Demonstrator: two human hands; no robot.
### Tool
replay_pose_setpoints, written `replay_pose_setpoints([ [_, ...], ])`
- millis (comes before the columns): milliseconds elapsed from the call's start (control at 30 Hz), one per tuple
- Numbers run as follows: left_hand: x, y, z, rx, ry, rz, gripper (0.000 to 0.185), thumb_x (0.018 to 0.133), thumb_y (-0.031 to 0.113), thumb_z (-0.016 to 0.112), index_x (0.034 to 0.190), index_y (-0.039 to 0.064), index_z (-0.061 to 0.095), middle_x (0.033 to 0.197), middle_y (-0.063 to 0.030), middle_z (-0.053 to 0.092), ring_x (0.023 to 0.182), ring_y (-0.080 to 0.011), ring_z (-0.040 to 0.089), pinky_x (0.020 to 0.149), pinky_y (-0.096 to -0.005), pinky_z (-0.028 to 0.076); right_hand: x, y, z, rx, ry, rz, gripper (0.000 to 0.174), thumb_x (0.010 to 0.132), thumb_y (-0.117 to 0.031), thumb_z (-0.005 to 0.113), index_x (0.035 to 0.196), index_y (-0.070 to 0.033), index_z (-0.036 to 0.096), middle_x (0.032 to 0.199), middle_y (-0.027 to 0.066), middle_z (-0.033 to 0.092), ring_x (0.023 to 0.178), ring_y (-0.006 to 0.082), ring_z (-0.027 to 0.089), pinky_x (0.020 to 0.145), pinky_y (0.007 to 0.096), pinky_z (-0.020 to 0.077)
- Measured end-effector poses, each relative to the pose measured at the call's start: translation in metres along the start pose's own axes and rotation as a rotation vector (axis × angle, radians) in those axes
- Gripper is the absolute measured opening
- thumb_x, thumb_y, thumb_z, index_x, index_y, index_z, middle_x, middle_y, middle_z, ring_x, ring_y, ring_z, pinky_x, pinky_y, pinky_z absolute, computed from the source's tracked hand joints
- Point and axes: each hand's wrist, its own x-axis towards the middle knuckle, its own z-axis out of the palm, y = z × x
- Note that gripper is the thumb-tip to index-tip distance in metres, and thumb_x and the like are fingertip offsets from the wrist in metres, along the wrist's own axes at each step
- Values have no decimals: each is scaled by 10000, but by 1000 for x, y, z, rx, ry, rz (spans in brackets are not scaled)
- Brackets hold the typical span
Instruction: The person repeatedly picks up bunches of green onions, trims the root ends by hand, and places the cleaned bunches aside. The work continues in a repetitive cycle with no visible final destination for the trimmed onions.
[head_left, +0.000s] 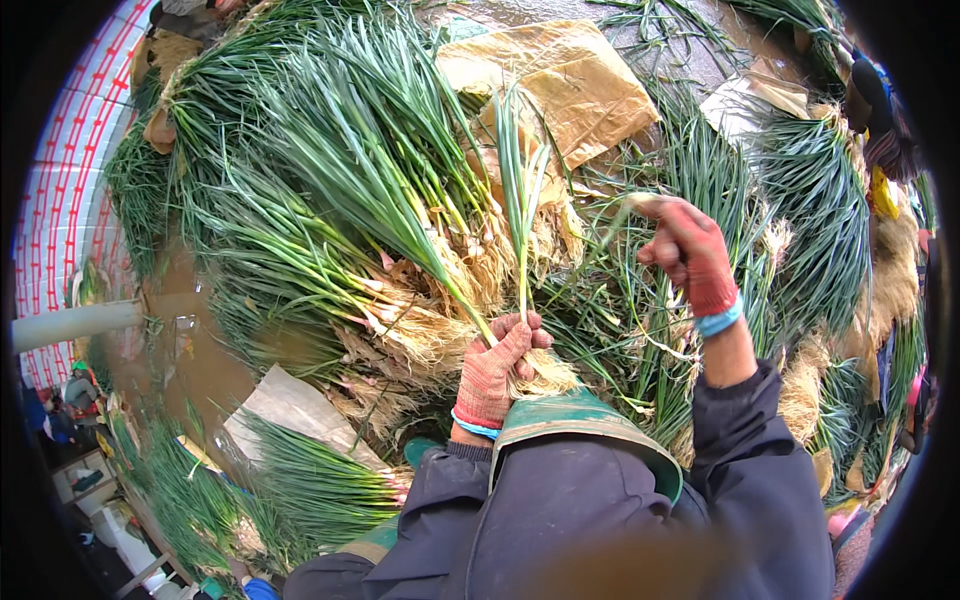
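Gloved in pink-red knit, my left hand (501, 367) grips the lower stems of a few green garlic plants (435, 255), whose pale roots hang over the top of my green rubber boot (585, 427). To the right, raised above loose leaves, is my gloved right hand (686, 247); it is blurred, and a pale, thin strip of plant (641, 199) shows at its fingertips. Just beyond my left hand lies a large heap of green garlic (382, 157), with pinkish bulb ends and straw-coloured roots (427, 337) towards me.
Crumpled brown paper (577, 90) lies at the far side. More bundled plants (814, 202) are at the right, and another bundle (322, 465) rests by a pale sheet (292, 412) at lower left. Muddy water (180, 337), a pale pole (75, 326) and red netting (67, 202) are at the left.
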Motion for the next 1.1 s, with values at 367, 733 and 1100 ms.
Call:
replay_pose_setpoints([
  [367, -19, 18, -30, -331, -177, 320, 285, 913, 224, 679, 1111, 33, 603, 828, -46, 605, 534, -52, 494, 437, -159, 407, 30, 111, 59, -304, -416, 263, 319, 872, -317, 703, 953, -9, 709, 805, 59, 698, 686, 116, 624, 602, 260, 493],
  [733, -13, -6, -41, 212, 307, 123, 240, 948, 200, 630, 1130, 44, 628, 775, 24, 580, 605, -29, 480, 525, -152, 398, 37, 103, 86, -358, -307, 192, 296, 894, -298, 666, 874, -3, 686, 619, -15, 580, 510, 63, 473, 475, 243, 378],
  [1100, -20, -1, -41, 25, 18, 35, 301, 961, 204, 610, 1212, 40, 583, 1007, -79, 669, 752, -101, 602, 611, -215, 499, 46, 67, 85, -720, 167, -310, 200, 927, -231, 591, 867, -49, 650, 783, 176, 647, 697, 365, 621, 637, 414, 497],
])
